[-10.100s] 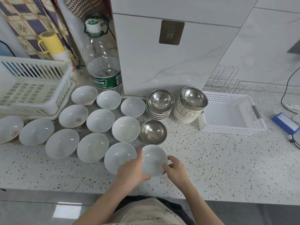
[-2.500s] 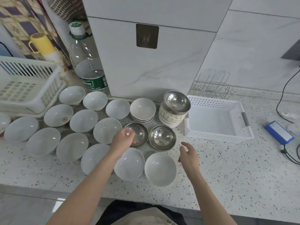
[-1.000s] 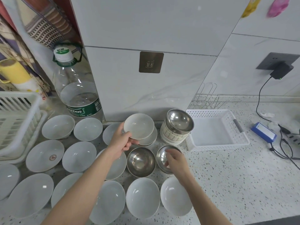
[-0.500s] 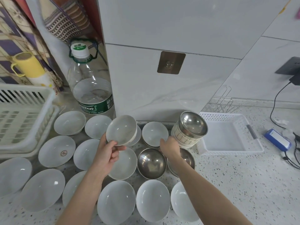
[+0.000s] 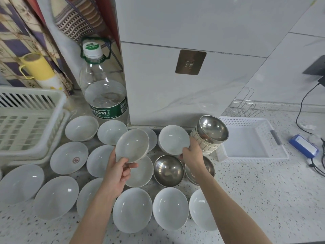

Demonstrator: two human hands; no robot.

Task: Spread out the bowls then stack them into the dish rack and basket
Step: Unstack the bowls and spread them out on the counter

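1. Above the middle of the table (image 5: 263,199), the left hand (image 5: 118,170) holds a lifted white bowl (image 5: 132,145) by its near rim, thumb inside, fingers (image 5: 127,176) curled under; bowl tilts toward the camera.
2. Right hand (image 5: 192,154) grips the near-right rim of a second white bowl (image 5: 174,139), just left of the short stack w/ a steel bowl on top (image 5: 212,130). Can't tell if this bowl is clear of the table.
3. Key relation: free table lies to the right & near side, past the two steel bowls (image 5: 168,170). So the right hand is nearer open space; the left hand's bowl hangs over bowls already laid out.
4. Judgement: spreading step nearly done, only the stack is left. Dish rack (image 5: 31,124) far left & basket (image 5: 253,143) far right hold nothing yet.
5. Risk: rims lie close together, so setting down may clink neighbours.
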